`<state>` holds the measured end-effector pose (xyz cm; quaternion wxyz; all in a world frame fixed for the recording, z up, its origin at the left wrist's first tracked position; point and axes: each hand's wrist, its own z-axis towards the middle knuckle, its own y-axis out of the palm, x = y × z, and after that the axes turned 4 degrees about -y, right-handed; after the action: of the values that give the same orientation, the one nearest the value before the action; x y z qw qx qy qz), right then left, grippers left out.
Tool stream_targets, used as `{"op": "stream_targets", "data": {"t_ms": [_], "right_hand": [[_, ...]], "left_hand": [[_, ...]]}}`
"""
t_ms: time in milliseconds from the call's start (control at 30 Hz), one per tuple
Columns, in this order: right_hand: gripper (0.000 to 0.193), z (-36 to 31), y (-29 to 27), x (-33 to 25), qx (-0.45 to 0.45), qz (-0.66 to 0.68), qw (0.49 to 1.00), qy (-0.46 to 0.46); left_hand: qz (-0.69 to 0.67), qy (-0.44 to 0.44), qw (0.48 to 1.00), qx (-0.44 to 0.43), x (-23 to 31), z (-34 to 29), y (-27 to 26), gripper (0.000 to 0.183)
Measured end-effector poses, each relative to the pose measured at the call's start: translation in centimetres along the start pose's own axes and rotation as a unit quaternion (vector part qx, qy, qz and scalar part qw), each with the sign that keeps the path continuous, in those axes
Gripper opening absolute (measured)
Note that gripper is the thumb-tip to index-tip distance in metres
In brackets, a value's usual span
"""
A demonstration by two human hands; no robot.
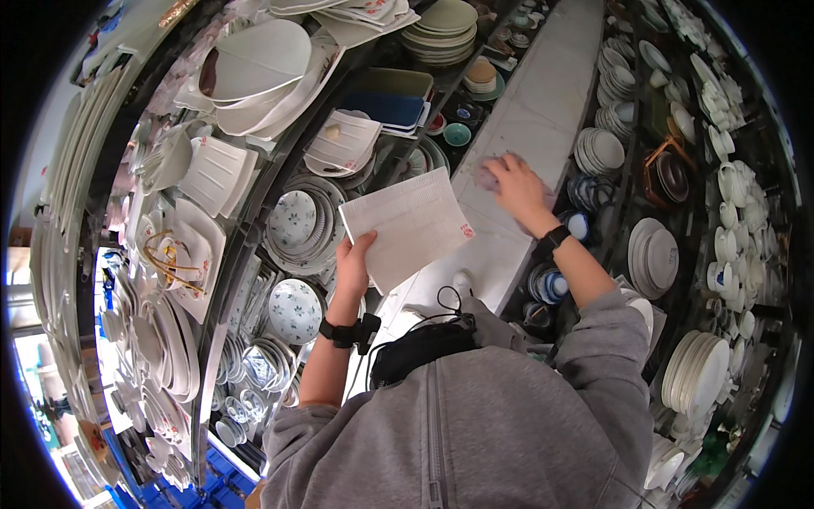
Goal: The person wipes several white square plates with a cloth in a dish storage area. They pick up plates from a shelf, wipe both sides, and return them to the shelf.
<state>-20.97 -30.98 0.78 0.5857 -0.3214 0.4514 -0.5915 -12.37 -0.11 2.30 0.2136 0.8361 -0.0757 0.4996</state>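
Observation:
My left hand grips a white rectangular plate by its left edge, thumb on top. Fine ribbing runs along the plate's far side, and a small red flower mark shows near its right corner. To the right of the plate and apart from it, my right hand is closed around a crumpled pale purple-grey cloth. That hand is a little blurred and covers part of the cloth. Stacked rectangular white dishes lie on the shelf just beyond the plate.
Shelves on the left carry leaf-shaped plates, blue rectangular trays, and round patterned plates. Shelves on the right hold stacked bowls, oval plates and cups. A pale tiled aisle floor runs between them.

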Motion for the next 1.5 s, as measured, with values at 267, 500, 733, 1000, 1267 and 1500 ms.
{"op": "stream_targets", "data": {"t_ms": [267, 500, 733, 1000, 1267, 1500], "right_hand": [[0.051, 0.3, -2.1, -10.9, -0.034, 0.145, 0.978, -0.143], [0.031, -1.9, 2.2, 0.6, -0.131, -0.043, 0.990, -0.032], [0.045, 0.0, -3.0, -12.6, -0.014, 0.122, 0.966, -0.226], [0.033, -1.4, 3.6, -1.8, -0.056, -0.016, 0.995, -0.082], [0.038, 0.3, -3.0, -11.5, 0.021, 0.132, 0.966, -0.221], [0.038, -1.6, 1.0, -6.5, -0.029, 0.029, 0.992, -0.122]], "left_hand": [[0.023, 0.008, 1.000, -0.004, -1.2, 1.0, 1.3, 0.028], [-0.008, 0.025, 0.999, 0.041, -0.6, 0.7, 0.4, 0.030], [0.018, 0.073, 0.996, 0.040, -1.1, 1.7, 2.0, 0.025], [0.026, 0.076, 0.996, 0.049, 0.1, 0.9, 0.2, 0.026], [0.007, 0.110, 0.992, 0.055, -0.2, 1.4, 0.9, 0.026], [0.021, 0.115, 0.991, 0.064, 1.0, 0.4, 0.1, 0.025]]}}
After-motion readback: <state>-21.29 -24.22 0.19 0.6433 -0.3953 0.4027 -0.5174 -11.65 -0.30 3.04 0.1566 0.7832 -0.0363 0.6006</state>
